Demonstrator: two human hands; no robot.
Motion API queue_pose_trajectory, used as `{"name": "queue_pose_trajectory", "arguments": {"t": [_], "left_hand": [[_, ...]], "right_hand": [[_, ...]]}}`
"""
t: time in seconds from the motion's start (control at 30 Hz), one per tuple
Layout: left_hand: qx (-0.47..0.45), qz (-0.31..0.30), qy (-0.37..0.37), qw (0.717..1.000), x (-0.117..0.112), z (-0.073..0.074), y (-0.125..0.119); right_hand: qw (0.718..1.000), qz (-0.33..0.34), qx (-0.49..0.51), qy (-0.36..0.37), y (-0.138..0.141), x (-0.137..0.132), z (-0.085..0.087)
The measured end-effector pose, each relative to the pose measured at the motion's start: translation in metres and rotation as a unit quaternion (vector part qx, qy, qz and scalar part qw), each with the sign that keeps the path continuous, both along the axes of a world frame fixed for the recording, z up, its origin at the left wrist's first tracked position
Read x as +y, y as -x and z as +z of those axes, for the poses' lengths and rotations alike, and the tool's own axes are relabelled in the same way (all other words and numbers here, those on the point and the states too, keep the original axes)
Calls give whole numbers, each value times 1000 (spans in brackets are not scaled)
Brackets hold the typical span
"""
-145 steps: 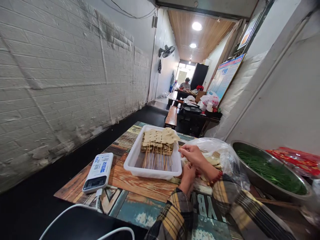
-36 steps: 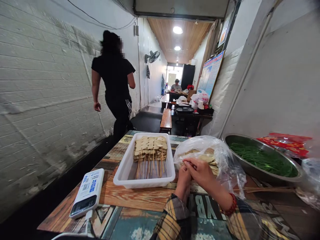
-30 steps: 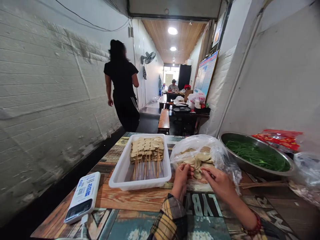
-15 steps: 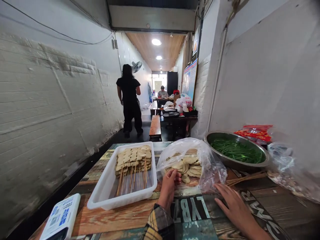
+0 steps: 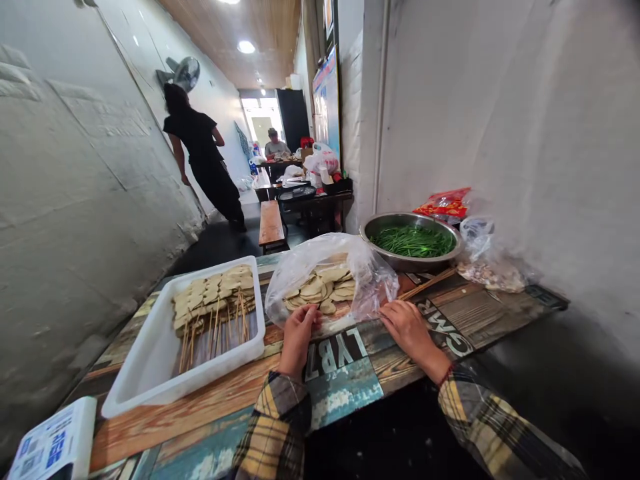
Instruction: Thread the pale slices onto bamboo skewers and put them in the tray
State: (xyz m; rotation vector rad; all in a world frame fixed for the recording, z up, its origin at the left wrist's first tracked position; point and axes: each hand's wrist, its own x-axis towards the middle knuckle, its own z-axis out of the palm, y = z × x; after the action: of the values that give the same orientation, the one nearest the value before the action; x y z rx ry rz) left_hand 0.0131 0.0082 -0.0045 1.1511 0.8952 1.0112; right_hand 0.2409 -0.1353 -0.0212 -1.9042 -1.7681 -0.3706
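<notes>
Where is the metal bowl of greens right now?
Head view: the metal bowl sits at the far right of the table, by the wall, behind the clear bag of slices and beside the red packet.

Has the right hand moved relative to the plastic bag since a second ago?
Yes. The right hand has shifted rightward, from the front of the plastic bag to its right edge.

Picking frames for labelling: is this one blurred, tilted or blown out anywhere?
Head view: left wall smeared by blur; head view: left hand, right hand and plastic bag fairly sharp; head view: table tilts, far doorway blown out.
</notes>
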Motion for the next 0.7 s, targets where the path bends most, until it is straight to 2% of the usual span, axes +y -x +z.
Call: {"name": "queue_pose_trajectory", "arguments": {"t": [0.13,0.27,0.33,0.47,0.7], "left_hand": [[-4,16,-26,1000,-13,3,1],[-1,15,-30,999,-23,3,2],[2,15,-28,1000,-26,1,2],[14,12,-45,999,-29,-4,4],[85,20,-143,986,-47,-11,12]], "right_hand": [[999,10,19,-28,-3,0,1],[996,-27,62,-62,-14,-3,-3],[996,-25,65,-57,-17,-8,-6],[999,25,41,-23,-13,-16,-12],[997,43,59,-21,-5,-2,-21]]}}
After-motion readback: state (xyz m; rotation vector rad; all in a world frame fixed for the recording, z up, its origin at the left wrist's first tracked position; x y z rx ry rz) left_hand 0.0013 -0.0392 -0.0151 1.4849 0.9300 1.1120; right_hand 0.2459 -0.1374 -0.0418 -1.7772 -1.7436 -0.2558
